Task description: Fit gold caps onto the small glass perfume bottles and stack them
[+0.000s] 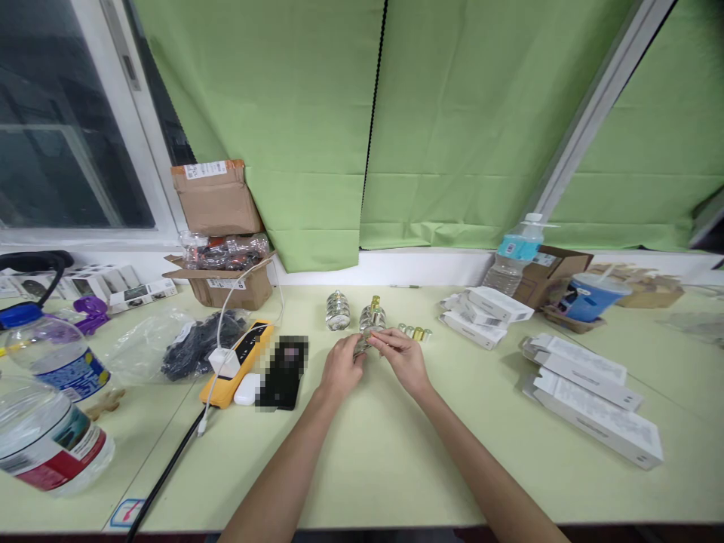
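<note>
Small glass bottle (pixel 362 345), located mid-counter (pixel 396 467) just near of two like bottles (pixel 338 311), is grasped between left hand (pixel 339 369) and right hand (pixel 403 354), fingers (pixel 385 341) of both closed on it; judged light, rigid, slick and breakable, best gripped around its body.

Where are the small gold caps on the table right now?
In the head view, the small gold caps lie in a short row just beyond the right hand, between the gold-topped glass bottle and the stacked white boxes.
</note>
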The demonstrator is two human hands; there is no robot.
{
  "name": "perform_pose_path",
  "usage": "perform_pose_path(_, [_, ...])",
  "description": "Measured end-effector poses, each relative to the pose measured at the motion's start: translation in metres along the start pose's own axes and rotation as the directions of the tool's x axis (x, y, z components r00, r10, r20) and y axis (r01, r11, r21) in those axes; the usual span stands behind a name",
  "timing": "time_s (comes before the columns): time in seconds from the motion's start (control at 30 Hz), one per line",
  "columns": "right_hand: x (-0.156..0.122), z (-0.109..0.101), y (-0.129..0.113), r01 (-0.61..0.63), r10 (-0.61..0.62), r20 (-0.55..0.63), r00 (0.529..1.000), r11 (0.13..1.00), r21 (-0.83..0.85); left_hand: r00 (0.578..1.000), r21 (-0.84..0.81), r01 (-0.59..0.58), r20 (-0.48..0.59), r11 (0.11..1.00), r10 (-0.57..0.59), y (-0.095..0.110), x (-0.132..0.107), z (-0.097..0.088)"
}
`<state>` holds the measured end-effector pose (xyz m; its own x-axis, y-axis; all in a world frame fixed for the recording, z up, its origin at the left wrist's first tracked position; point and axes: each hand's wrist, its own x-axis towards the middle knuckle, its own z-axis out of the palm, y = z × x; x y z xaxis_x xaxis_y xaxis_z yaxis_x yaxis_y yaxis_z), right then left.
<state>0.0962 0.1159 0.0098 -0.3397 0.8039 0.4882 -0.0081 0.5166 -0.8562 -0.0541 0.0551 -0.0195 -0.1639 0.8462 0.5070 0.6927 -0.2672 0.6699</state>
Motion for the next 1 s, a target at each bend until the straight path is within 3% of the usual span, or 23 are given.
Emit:
perform_pose_path(0.3, [-0.002,-0.002,-0.006,0.041,-0.038,0.036,0.999,0.995,-0.086,1.000,0.054,0.025,0.014,0.998,-0.026,0.003,0.001,-0.002])
perform_pose_path(0.47, [0.001,-0.007,-0.007,0.047,-0.064,-0.132,0.989,0.990,-0.132,0.999,0.111,0.051,0.000,0.992,-0.051,0.007,0.001,-0.005])
perform_pose_path(0.6, [0.002,-0.009,-0.006,0.083,-0.120,-0.193,0.974,0.979,-0.187,0.999,0.129,-0.013,0.034,0.992,0.008,0.009,0.001,-0.004])
perform_pose_path(0.77, [-0.001,-0.006,-0.008,0.190,-0.245,-0.132,0.961,0.925,-0.328,0.991,0.128,-0.096,0.101,0.987,0.084,0.010,0.001,0.001])
perform_pose_path(1.0, [-0.010,0.002,-0.012,0.222,-0.237,0.003,0.971,0.905,-0.363,0.992,0.139,-0.082,0.107,0.987,0.067,0.016,-0.002,0.009])
